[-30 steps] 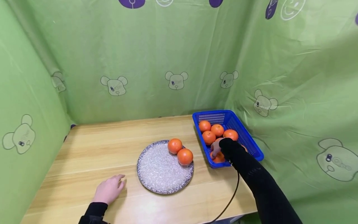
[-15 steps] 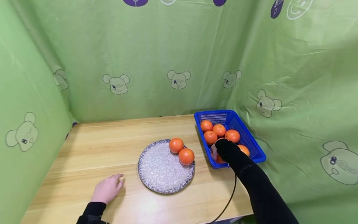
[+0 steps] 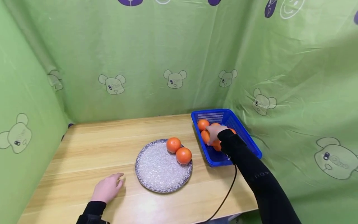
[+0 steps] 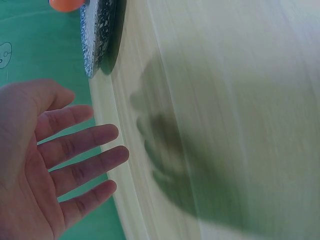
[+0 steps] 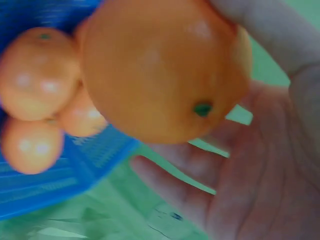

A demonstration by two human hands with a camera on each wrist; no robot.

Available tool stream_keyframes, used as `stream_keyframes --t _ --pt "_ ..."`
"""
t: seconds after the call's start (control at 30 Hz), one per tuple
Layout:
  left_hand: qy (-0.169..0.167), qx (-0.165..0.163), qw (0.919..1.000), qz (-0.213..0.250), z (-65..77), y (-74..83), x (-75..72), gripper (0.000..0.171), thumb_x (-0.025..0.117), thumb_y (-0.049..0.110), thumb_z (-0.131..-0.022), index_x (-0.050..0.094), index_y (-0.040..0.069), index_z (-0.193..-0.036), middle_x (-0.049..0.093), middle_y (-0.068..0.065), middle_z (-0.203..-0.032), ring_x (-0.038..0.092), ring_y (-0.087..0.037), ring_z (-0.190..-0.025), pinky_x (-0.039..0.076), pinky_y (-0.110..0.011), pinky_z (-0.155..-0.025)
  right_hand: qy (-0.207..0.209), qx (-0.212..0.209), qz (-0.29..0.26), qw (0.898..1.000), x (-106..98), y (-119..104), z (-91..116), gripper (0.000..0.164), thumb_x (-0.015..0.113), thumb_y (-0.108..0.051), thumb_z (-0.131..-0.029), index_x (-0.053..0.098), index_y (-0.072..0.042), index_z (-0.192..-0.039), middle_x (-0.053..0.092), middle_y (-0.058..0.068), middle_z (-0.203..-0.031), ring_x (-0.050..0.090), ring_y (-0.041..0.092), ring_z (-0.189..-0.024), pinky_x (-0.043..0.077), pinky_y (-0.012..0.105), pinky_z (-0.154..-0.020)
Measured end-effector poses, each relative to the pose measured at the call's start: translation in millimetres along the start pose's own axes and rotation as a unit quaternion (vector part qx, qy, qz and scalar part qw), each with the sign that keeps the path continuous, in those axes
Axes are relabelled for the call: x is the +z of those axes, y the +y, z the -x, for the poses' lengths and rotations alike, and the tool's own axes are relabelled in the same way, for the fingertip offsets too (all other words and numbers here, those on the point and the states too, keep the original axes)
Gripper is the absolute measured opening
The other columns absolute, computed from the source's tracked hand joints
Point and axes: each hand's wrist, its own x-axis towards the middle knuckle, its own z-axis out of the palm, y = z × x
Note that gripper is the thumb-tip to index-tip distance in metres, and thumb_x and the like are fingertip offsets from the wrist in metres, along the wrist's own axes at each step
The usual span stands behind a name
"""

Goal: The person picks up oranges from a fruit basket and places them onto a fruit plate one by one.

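**Blue plastic basket (image 3: 251, 144) with an orange (image 5: 155, 75) gripped above it**

The person's right hand (image 3: 216, 132) grips the orange over the left part of the basket. In the right wrist view the thumb presses on one side of the fruit, with the fingers around the other, and its green stem nub faces the camera. Behind it, more oranges (image 5: 40, 75) lie clustered in the basket; the hand and sleeve hide some of them from the head view, so a count is uncertain.

To the left of the basket stands a round speckled plate (image 3: 159, 169) with a dark mottled rim. Two oranges (image 3: 183, 155) sit side by side at its far right edge. Near the plate's left side, the left hand (image 3: 107, 189) is relaxed and holds nothing, its fingers loosely extended and slightly spread over the wood-grain table (image 3: 92, 149). Both arms wear black sleeves (image 3: 260, 177). Green curtains (image 3: 139, 46) printed with cartoon animal heads surround the table.
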Motion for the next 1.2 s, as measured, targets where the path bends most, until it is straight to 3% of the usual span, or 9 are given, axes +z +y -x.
stream_keyframes --t 0.03,0.17,0.33,0.43,0.53,0.67,0.77,0.93,1.2 --pt "0.000 0.001 1.0000 0.001 0.2 0.2 0.0 0.034 0.059 0.022 -0.091 0.065 0.004 -0.119 0.068 -0.020 -0.115 0.066 -0.042 -0.099 0.052 -0.058 -0.080 0.038 -0.010 0.058 0.998 -3.6 -3.1 0.0 0.060 0.078 -0.029 -0.076 0.055 -0.014 -0.129 0.059 0.012 -0.113 0.058 0.030 -0.096 0.050 0.041 -0.075" --pt "0.000 0.001 1.0000 0.001 0.8 1.0 0.3 0.034 0.059 0.022 -0.091 0.065 0.004 -0.119 0.068 -0.019 -0.115 0.066 -0.041 -0.100 0.052 -0.057 -0.079 0.185 -0.062 0.074 0.978 -3.7 -16.8 4.2 0.071 0.081 -0.033 -0.073 0.054 -0.013 -0.135 0.058 0.018 -0.125 0.061 0.038 -0.104 0.052 0.052 -0.081" --pt "0.001 0.000 1.0000 0.001 0.7 2.5 1.7 0.034 0.059 0.023 -0.092 0.065 0.005 -0.120 0.068 -0.019 -0.115 0.066 -0.041 -0.100 0.052 -0.057 -0.080 0.346 -0.159 0.065 0.922 24.5 -35.2 9.6 0.071 0.085 -0.033 -0.069 0.057 -0.012 -0.131 0.059 0.016 -0.125 0.062 0.036 -0.105 0.052 0.051 -0.085" --pt "0.001 0.001 1.0000 0.002 0.3 4.2 2.9 0.034 0.059 0.023 -0.092 0.065 0.005 -0.120 0.068 -0.020 -0.116 0.066 -0.041 -0.100 0.052 -0.057 -0.080 0.404 -0.206 0.055 0.890 55.4 -43.0 10.1 0.069 0.085 -0.033 -0.069 0.058 -0.013 -0.129 0.058 0.015 -0.127 0.061 0.034 -0.106 0.051 0.049 -0.089" --pt "0.001 0.000 1.0000 0.002 0.1 6.6 2.9 0.034 0.059 0.023 -0.091 0.065 0.005 -0.119 0.068 -0.022 -0.115 0.066 -0.042 -0.098 0.052 -0.057 -0.079 0.423 -0.237 0.044 0.874 89.2 -48.8 10.8 0.070 0.084 -0.034 -0.070 0.056 -0.015 -0.131 0.056 0.014 -0.131 0.058 0.033 -0.111 0.047 0.047 -0.096" --pt "0.003 0.002 1.0000 0.004 -0.4 7.6 2.5 0.034 0.059 0.023 -0.091 0.065 0.004 -0.119 0.068 -0.022 -0.114 0.066 -0.042 -0.097 0.053 -0.057 -0.078 0.410 -0.267 0.036 0.871 127.8 -54.8 14.4 0.075 0.085 -0.034 -0.068 0.053 -0.017 -0.135 0.055 0.015 -0.134 0.056 0.032 -0.117 0.044 0.048 -0.102" --pt "0.005 0.005 1.0000 0.003 -0.5 7.1 2.9 0.034 0.059 0.023 -0.092 0.065 0.004 -0.119 0.068 -0.022 -0.114 0.066 -0.042 -0.097 0.053 -0.057 -0.078 0.408 -0.290 0.041 0.865 149.7 -57.0 17.2 0.079 0.086 -0.033 -0.066 0.053 -0.016 -0.135 0.055 0.016 -0.134 0.057 0.033 -0.117 0.046 0.050 -0.100" --pt "0.005 0.005 1.0000 0.002 0.6 8.4 2.9 0.033 0.059 0.023 -0.092 0.066 0.005 -0.119 0.068 -0.021 -0.114 0.066 -0.041 -0.098 0.053 -0.057 -0.079 0.425 -0.322 0.069 0.843 175.7 -57.7 15.5 0.079 0.087 -0.036 -0.062 0.057 -0.015 -0.132 0.057 0.015 -0.130 0.060 0.033 -0.111 0.049 0.050 -0.095" --pt "0.001 0.003 1.0000 0.001 2.3 10.8 3.6 0.033 0.059 0.023 -0.091 0.065 0.005 -0.119 0.068 -0.021 -0.114 0.066 -0.042 -0.096 0.053 -0.057 -0.077 0.408 -0.322 0.094 0.849 191.7 -58.2 18.7 0.074 0.085 -0.038 -0.064 0.057 -0.017 -0.130 0.056 0.012 -0.133 0.056 0.029 -0.120 0.046 0.046 -0.102"
